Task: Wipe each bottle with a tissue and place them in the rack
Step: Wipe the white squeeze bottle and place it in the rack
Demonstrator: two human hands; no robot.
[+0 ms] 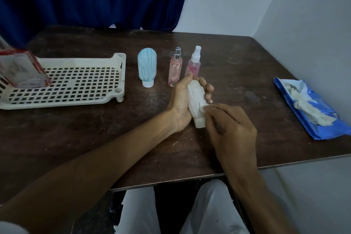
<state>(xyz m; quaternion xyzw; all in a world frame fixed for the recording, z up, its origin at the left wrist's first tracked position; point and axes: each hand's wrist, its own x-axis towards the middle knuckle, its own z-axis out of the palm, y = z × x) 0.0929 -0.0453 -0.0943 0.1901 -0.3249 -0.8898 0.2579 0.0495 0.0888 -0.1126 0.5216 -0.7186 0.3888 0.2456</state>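
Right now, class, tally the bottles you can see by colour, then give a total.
Blue bottle: 1
Pink spray bottles: 2
White bottle, held in the left hand: 1
Total: 4

Cream rack; blue-striped bottle; white bottle; blue packet.

Tilted white bottle, cap end nearest
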